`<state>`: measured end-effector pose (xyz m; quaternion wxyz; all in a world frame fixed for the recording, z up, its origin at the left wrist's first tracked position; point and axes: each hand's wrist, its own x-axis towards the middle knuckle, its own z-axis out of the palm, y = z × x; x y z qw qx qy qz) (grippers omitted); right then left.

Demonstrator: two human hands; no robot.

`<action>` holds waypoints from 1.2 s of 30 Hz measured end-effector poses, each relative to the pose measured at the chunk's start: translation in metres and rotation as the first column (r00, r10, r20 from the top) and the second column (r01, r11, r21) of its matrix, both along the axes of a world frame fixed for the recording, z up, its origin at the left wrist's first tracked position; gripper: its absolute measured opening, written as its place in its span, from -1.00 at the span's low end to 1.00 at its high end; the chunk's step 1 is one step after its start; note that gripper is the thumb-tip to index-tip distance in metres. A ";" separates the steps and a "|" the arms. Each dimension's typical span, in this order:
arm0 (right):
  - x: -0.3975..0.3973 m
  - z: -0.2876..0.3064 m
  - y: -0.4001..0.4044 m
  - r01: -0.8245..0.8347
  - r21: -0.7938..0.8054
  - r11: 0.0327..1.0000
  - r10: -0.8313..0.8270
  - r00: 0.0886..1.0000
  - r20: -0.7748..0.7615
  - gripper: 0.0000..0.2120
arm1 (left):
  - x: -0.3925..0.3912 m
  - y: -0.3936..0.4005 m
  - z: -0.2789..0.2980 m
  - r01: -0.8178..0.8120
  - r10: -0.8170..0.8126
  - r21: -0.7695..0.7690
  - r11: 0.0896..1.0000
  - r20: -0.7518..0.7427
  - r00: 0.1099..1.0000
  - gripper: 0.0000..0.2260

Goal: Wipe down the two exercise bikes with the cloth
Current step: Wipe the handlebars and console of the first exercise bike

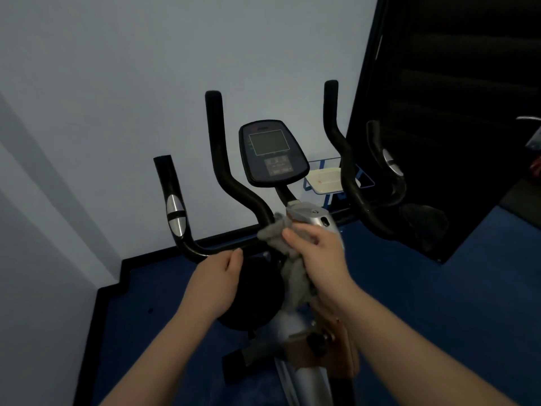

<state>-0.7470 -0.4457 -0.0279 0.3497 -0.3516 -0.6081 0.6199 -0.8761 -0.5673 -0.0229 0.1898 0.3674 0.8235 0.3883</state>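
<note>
An exercise bike with black handlebars [228,177] and a dark console [272,153] stands right in front of me, facing a pale wall. My right hand [319,250] grips a grey cloth [278,232] and holds it against the silver stem housing [313,215] where the handlebars meet. My left hand [219,273] rests at the lower left handlebar tube, thumb and fingers curled round it. The cloth's tail hangs down below my right palm. Part of a second machine [530,142] shows at the far right edge.
A dark panel [439,98] stands at the right behind the handlebars. A small blue wire rack with a white tray [325,178] sits on the floor by the wall. Blue floor [439,288] surrounds the bike; its black flywheel [251,294] and silver frame lie below my hands.
</note>
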 end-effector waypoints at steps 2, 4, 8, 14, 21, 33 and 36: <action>-0.012 -0.002 -0.010 0.066 0.162 0.985 -0.075 0.996 0.050 -0.88 | 0.000 -0.001 0.001 -0.008 0.008 0.005 1.000 -0.002 1.000 -0.58; -0.011 -0.020 -0.030 0.110 0.269 0.957 -0.135 0.988 0.075 -0.92 | 0.000 -0.001 0.001 -0.011 0.010 0.015 1.000 0.014 1.000 -0.58; 0.021 -0.029 -0.034 -0.071 0.133 0.989 0.064 0.996 0.060 -0.91 | 0.001 -0.001 0.001 -0.011 0.010 0.007 1.000 0.019 1.000 -0.58; -0.004 0.018 0.039 0.152 0.408 0.900 -0.211 0.972 0.103 -0.89 | 0.001 -0.001 0.001 -0.004 0.004 -0.004 1.000 -0.003 1.000 -0.58; -0.017 -0.018 0.004 -0.019 0.566 0.824 -0.275 0.860 0.430 -0.77 | 0.001 -0.001 0.001 0.002 -0.002 0.011 1.000 0.010 1.000 -0.58; -0.018 -0.026 0.002 0.106 0.556 0.824 -0.303 0.913 0.275 -0.79 | -0.001 0.000 -0.001 0.010 -0.010 0.010 1.000 0.021 1.000 -0.58; -0.003 -0.040 -0.009 0.189 0.489 0.852 -0.320 0.926 0.201 -0.78 | -0.001 0.000 -0.001 0.002 -0.002 0.015 1.000 0.033 0.999 -0.57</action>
